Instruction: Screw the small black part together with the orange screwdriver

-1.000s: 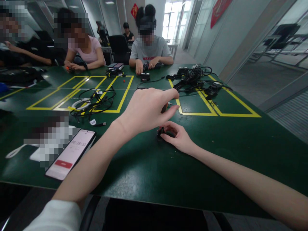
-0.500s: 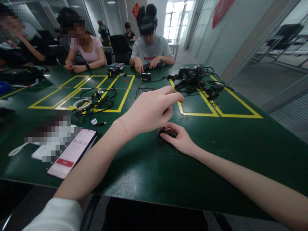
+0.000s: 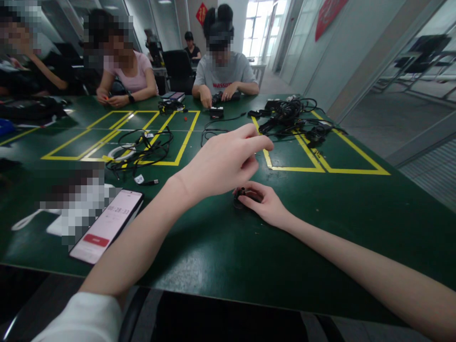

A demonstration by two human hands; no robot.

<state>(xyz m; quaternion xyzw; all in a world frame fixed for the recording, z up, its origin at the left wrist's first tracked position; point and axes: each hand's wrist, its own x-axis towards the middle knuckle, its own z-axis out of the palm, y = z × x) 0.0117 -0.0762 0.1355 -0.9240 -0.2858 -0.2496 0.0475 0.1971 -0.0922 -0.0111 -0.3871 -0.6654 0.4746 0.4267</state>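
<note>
My right hand (image 3: pixel 261 202) rests low on the green table (image 3: pixel 306 256), its thumb and fingers wrapped round a small black object (image 3: pixel 239 195) that stands on the surface. Above and slightly left of it, my left hand (image 3: pixel 231 159) hangs in the air with its fingers bent toward the right. The fingers of the left hand are curled, and whatever lies between them, if anything, is hidden. Its back faces the camera, and it covers part of the table behind.
A phone (image 3: pixel 107 225) showing a timer lies at the left. Beyond it sits a loose coil of cables (image 3: pixel 142 152). A black cable heap (image 3: pixel 288 116) lies at the back right among yellow tape outlines. Several people sit beyond, one handling a black device (image 3: pixel 216 112).
Both hands have stayed almost in place. The fingers of the left hand have shifted very slightly.
</note>
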